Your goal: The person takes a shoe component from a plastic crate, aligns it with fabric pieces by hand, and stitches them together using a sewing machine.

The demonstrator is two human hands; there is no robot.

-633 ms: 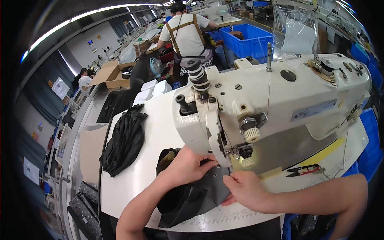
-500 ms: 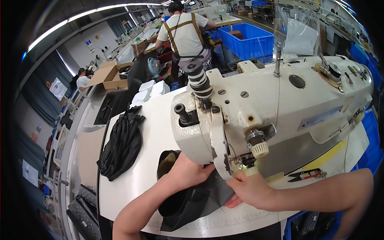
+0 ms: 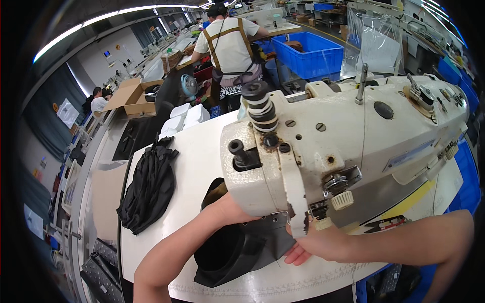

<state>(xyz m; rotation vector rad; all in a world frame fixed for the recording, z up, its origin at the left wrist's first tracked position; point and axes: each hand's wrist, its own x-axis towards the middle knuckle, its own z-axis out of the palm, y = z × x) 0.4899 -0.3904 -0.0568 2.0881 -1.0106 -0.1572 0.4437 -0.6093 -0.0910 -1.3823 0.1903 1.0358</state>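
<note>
A black fabric piece (image 3: 230,252) lies under the head of a white sewing machine (image 3: 313,136), its left part standing up in an open loop. My left hand (image 3: 231,209) rests on the fabric at the machine's left side, its fingers hidden behind the machine head. To the right of the needle area, my right hand (image 3: 321,243) grips the fabric's edge between thumb and forefinger. Its other fingers stretch out, palm side showing, beside the cloth. The needle and presser foot are hidden behind the machine and my hand.
A bundle of black fabric (image 3: 149,187) lies left on the white table (image 3: 194,156). Thread snips (image 3: 386,223) lie right of the machine, near my right forearm. Behind are white boxes (image 3: 184,118), an open carton (image 3: 139,101), a blue bin (image 3: 316,55) and a person (image 3: 230,48).
The view has shifted slightly, so the machine appears further right and lower. My left hand has slipped further behind the machine head; the right hand stays by the needle area.
</note>
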